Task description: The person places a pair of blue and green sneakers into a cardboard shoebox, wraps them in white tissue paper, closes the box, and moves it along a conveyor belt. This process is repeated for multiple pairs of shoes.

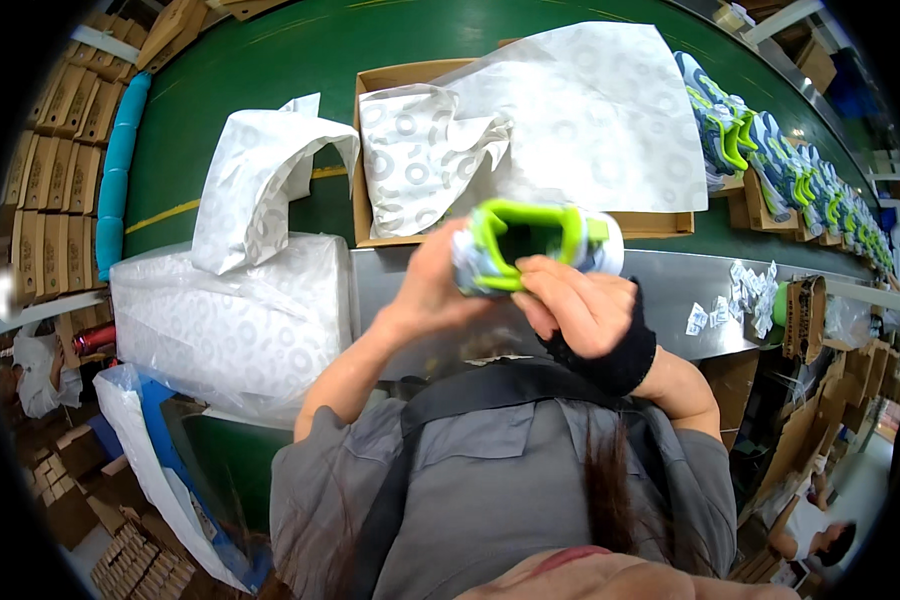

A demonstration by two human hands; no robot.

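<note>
A sneaker [573,238] with a lime-green collar and pale grey-blue sides is held up in front of me, its opening facing upward. My left hand [433,285] is closed around one end of it. At the near edge of the collar, the fingers of my right hand [582,308], which has a black wrist covering, pinch the lime rim. Just beyond the sneaker lies an open cardboard shoebox [660,223]. A large sheet of patterned white tissue paper [595,120] spreads over its right side, and a crumpled tissue-wrapped bundle [410,150] fills its left.
A plastic-covered stack of tissue paper [235,310] sits at left, with a loose folded sheet [250,180] on it. More sneakers [805,180] line the right. Small white packets [750,298] lie on the metal edge [660,285]. Cartons [50,180] stand far left; another person [808,525] is lower right.
</note>
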